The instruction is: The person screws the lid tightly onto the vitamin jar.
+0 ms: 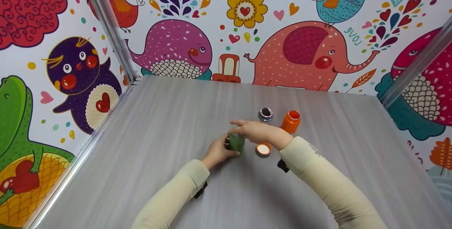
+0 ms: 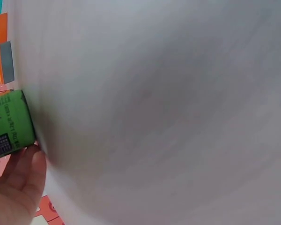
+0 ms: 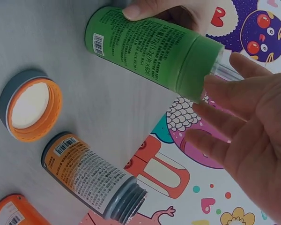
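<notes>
A green bottle [image 1: 236,142] stands upright on the table, with my left hand [image 1: 219,152] gripping it low around its side. In the left wrist view the fingers [image 2: 33,168] of that hand wrap its lower end. My right hand [image 3: 253,122] is at the bottle's top, where a strip of clear plastic film [image 3: 228,72] runs between the thumb and a finger that seem to pinch it. The other fingers extend past the rim. An upturned lid [image 3: 33,105] with an orange ring and white liner lies right of the green bottle.
Behind the right hand stand an uncapped grey-necked bottle [image 1: 265,114] with an orange and white label, and an orange bottle [image 1: 291,121] with an open mouth. A patterned wall [image 1: 233,52] closes off the table's back, and metal posts [image 1: 109,27] rise at its corners.
</notes>
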Motion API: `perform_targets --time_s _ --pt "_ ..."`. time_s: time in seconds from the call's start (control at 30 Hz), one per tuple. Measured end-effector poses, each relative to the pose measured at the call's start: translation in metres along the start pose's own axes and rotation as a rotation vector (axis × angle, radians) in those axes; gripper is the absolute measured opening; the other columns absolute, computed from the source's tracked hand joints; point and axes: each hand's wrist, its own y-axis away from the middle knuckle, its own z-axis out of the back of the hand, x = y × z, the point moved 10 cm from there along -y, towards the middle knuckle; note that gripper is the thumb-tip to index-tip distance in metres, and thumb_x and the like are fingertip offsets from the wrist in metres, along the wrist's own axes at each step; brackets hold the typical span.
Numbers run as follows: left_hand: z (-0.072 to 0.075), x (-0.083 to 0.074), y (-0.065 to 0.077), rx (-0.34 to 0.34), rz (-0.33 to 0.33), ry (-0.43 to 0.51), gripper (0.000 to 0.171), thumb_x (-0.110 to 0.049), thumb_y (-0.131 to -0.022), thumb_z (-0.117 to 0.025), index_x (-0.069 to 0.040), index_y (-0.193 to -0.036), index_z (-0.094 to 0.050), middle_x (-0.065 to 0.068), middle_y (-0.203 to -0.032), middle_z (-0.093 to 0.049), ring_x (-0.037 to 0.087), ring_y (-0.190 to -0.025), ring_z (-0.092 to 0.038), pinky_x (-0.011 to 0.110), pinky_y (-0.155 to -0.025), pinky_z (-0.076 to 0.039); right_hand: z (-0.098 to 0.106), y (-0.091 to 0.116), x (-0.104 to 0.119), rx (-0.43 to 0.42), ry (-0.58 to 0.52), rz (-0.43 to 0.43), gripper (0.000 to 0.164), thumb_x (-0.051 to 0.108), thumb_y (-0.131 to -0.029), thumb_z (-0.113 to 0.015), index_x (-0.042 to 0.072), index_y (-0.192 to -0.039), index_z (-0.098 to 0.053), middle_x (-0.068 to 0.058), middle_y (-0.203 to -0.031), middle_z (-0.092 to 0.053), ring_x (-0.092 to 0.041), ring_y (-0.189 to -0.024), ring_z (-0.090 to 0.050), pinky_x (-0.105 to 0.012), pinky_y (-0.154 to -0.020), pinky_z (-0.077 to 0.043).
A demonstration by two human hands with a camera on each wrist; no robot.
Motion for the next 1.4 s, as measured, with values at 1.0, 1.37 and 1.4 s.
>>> perform_targets --time_s 1.0,1.37,1.4 --pt "0.0005 -0.0004 0.0006 0.001 0.005 0.011 0.061 -0.023 -0.075 -0.076 -0.007 -0.126 -0.047 0.014 -0.117 -0.058 0.028 -0.105 -0.058 0.039 -0.090 -0.046 -0.0003 -0.0007 -0.0086 -0.048 -0.015 -0.115 0.042 0.021 -0.089 -0.059 0.008 -0.128 -0.051 -0.011 -0.108 -0.055 -0.020 -0.092 -0.057 -0.032 -0.086 -0.049" --pt "0.0002 0.0017 0.0002 -0.004 0.019 0.004 0.067 -0.023 -0.074 -0.077 -0.005 -0.130 -0.044 0.016 -0.118 -0.057 0.029 -0.106 -0.057 0.041 -0.091 -0.045 -0.0065 0.0029 -0.0044 0.019 -0.061 -0.044 0.058 -0.001 -0.085 -0.060 0.020 -0.137 -0.043 -0.006 -0.146 -0.033 -0.024 -0.128 -0.041 -0.039 -0.099 -0.039" --pt "0.0002 0.0015 0.0003 -0.004 0.018 0.004 0.069 -0.023 -0.074 -0.077 -0.005 -0.131 -0.043 0.017 -0.119 -0.057 0.030 -0.106 -0.057 0.041 -0.091 -0.045 -0.0069 0.0030 -0.0034 0.024 -0.056 -0.034 0.058 -0.004 -0.085 -0.058 0.020 -0.136 -0.044 -0.005 -0.146 -0.033 -0.024 -0.128 -0.040 -0.039 -0.099 -0.039"
